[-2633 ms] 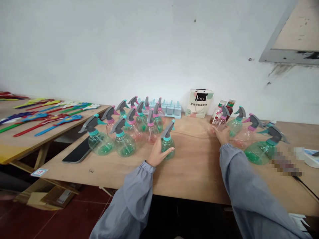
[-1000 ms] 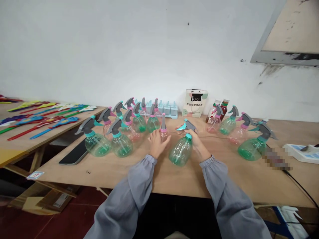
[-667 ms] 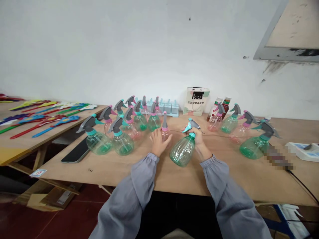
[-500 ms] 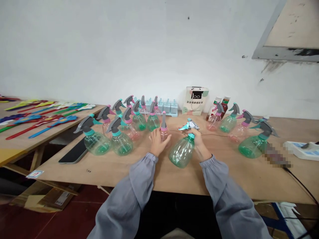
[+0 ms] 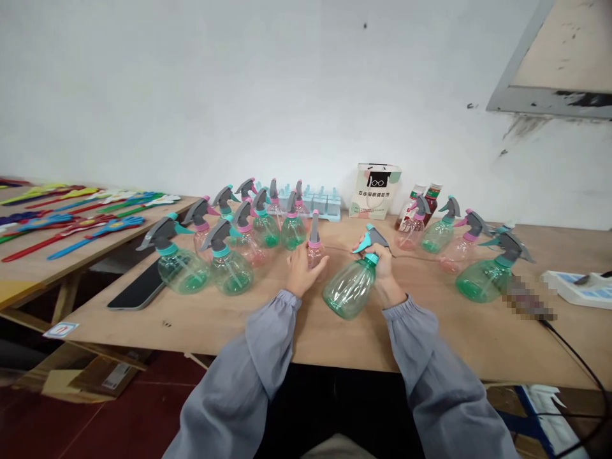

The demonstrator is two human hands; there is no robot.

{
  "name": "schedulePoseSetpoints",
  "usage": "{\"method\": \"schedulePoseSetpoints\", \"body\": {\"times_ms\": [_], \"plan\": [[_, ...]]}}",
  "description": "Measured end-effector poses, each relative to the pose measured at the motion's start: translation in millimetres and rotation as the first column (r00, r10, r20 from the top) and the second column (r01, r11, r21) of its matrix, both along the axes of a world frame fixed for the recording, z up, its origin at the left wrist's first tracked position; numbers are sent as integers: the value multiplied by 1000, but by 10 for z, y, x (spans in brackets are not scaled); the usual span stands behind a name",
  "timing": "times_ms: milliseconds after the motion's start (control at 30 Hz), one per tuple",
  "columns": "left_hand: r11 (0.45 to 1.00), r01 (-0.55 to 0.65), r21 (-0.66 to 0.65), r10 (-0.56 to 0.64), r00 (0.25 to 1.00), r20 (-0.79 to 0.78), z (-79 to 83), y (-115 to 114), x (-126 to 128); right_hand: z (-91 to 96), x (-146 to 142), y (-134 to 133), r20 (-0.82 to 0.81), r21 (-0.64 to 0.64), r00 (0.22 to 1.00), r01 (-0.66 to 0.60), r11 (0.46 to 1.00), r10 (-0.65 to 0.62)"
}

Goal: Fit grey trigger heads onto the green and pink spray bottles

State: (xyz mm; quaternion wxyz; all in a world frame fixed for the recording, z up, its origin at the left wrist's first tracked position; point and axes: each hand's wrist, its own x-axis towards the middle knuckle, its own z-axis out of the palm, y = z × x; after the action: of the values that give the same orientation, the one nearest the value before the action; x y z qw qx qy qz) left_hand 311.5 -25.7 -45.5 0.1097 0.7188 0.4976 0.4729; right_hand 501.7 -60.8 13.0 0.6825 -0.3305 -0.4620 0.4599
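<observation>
My left hand (image 5: pixel 303 269) is wrapped round the body of a pink spray bottle (image 5: pixel 315 254), which stands upright on the table, its grey trigger head with a pink collar above my fingers. In my right hand (image 5: pixel 384 268) is a green spray bottle (image 5: pixel 350 291), gripped at the neck. This one is tilted, with its clear body pointing down and to the left and its grey and turquoise trigger head up at the right. Some right fingers are hidden behind the neck. Whether the tilted body touches the table, I cannot tell.
Several green and pink spray bottles (image 5: pixel 232 275) stand to the left by a phone (image 5: pixel 136 290). More spray bottles (image 5: pixel 480 280) stand right, near red-filled bottles (image 5: pixel 431 203). A paper bag (image 5: pixel 375 191) and blue rack (image 5: pixel 326 204) are behind; a cable (image 5: pixel 574 349) hangs right.
My right hand has turned the green spray bottle slightly, and its trigger head now shows more side-on. My left hand stays on the pink spray bottle. The camera view has shifted slightly.
</observation>
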Motion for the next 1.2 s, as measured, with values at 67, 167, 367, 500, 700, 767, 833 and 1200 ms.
{"method": "schedulePoseSetpoints", "body": {"times_ms": [67, 167, 367, 500, 700, 767, 833, 1200], "plan": [[1000, 7, -1, -7, 1000, -1, 1, -1, -3, -1, -15, -5, -16, -3, 1000, -2, 1000, 2], [1000, 13, -8, -13, 1000, -2, 4, -5, -5, 0, -27, -11, -61, -6, 998, 14, 1000, -14], [1000, 2, -8, -2, 1000, -18, 6, -7, -4, -4, -2, -11, -55, 13, 998, 34, 999, -33], [1000, 3, -9, -3, 1000, -24, 8, -8, -10, -30, -9, 8, -33, 37, 999, 22, 999, -21], [1000, -11, -16, 10, 999, -37, 28, -21, -11, -52, 58, -4, -61, 48, 993, 99, 994, -96], [1000, -9, -23, 8, 999, -37, 33, -24, -13, -33, 68, -20, -31, 90, 987, 161, 983, -159], [1000, 1, -30, -2, 1000, -28, 33, -24, -18, -6, 106, -26, 34, 112, 973, 223, 968, -228], [998, 38, -40, -38, 999, -12, 60, -30, -28, 49, 1300, -183, 342, 182, 456, 826, 534, -822]]}}
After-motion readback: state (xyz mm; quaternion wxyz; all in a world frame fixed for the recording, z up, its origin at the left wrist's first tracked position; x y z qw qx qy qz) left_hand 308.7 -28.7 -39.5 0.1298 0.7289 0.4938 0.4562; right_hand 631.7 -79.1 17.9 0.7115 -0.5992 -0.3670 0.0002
